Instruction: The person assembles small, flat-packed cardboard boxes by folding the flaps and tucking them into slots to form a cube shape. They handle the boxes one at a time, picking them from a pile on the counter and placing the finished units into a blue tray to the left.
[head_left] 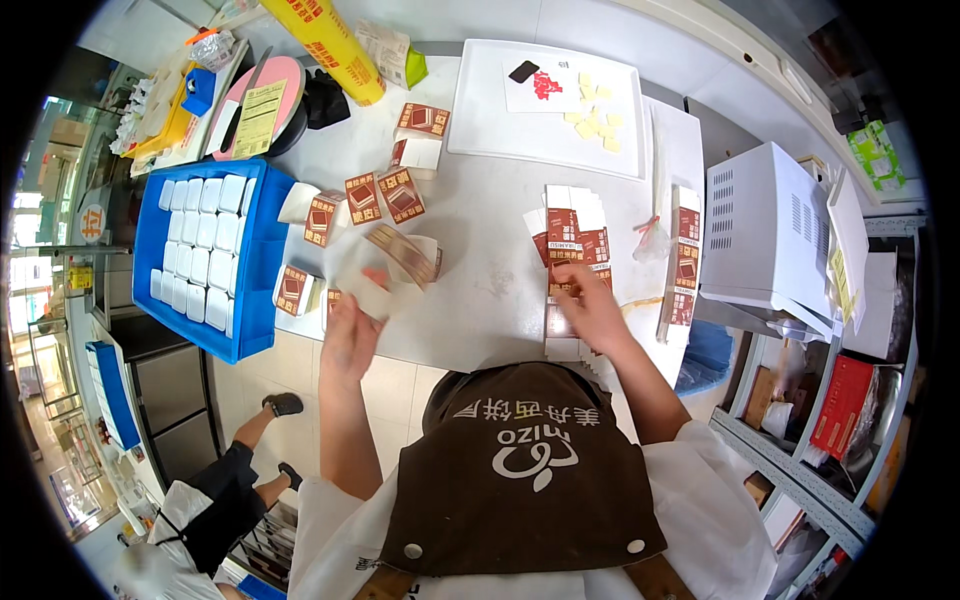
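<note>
My left hand is closed at the near end of a small brown-and-white carton. The carton and its pale flaps are smeared by motion. Over a pile of flat, unfolded cartons, my right hand rests with bent fingers and thumb apart, touching the near part of the pile. Several formed cartons, brown with a cake picture and white flaps, stand left of centre, among them one upright carton and a carton at the table's front edge.
A blue crate of white lidded tubs stands at the left. Far back lies a white tray with red and yellow pieces. A row of cartons lines the right side, beside a white appliance. Another person is at lower left.
</note>
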